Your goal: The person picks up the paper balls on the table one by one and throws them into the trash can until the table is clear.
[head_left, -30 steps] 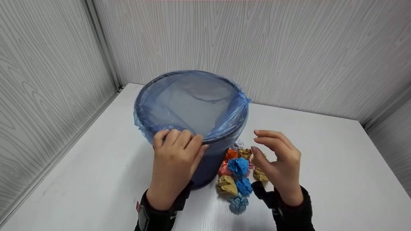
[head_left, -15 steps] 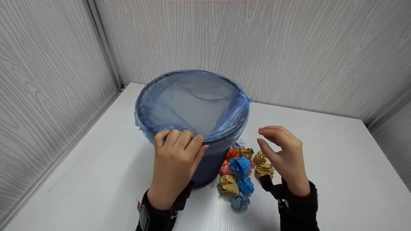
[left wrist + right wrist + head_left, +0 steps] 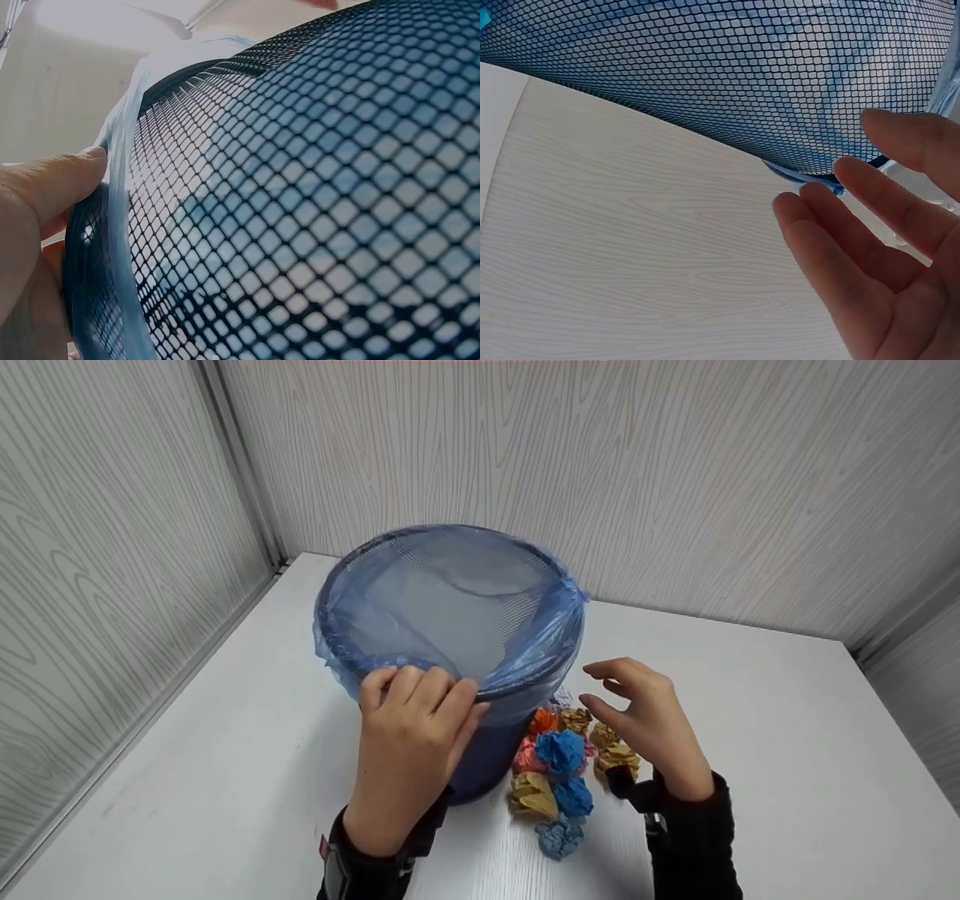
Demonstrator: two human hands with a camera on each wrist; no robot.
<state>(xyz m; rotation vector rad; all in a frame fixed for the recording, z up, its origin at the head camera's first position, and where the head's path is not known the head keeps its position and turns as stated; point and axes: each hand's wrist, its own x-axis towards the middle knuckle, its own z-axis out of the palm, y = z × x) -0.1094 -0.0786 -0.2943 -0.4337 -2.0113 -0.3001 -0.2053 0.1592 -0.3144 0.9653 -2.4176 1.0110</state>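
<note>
A dark mesh wastebasket (image 3: pixel 480 761) stands on the white table, lined with a translucent blue trash bag (image 3: pixel 536 641) folded over its rim. My left hand (image 3: pixel 409 742) grips the near rim, fingers curled over the edge and thumb outside. In the left wrist view, the thumb (image 3: pixel 71 176) presses on the bag-covered rim beside the black mesh (image 3: pixel 300 180). To the right of the wastebasket my right hand (image 3: pixel 641 709) hovers with relaxed, parted fingers and nothing between them. The right wrist view has its fingers (image 3: pixel 832 262) apart, close by the mesh side (image 3: pixel 780 82).
Several crumpled paper balls lie against the wastebasket's right side, among them a blue one (image 3: pixel 561 751), a tan one (image 3: pixel 532 795) and an orange one (image 3: pixel 543 722). Wood-grain panels (image 3: pixel 600 472) wall the white table (image 3: pixel 772 735) at the back and sides.
My right hand rose slightly and went right, then came back left toward the wastebasket, still holding nothing. The left hand and wastebasket stay nearly where they were.
</note>
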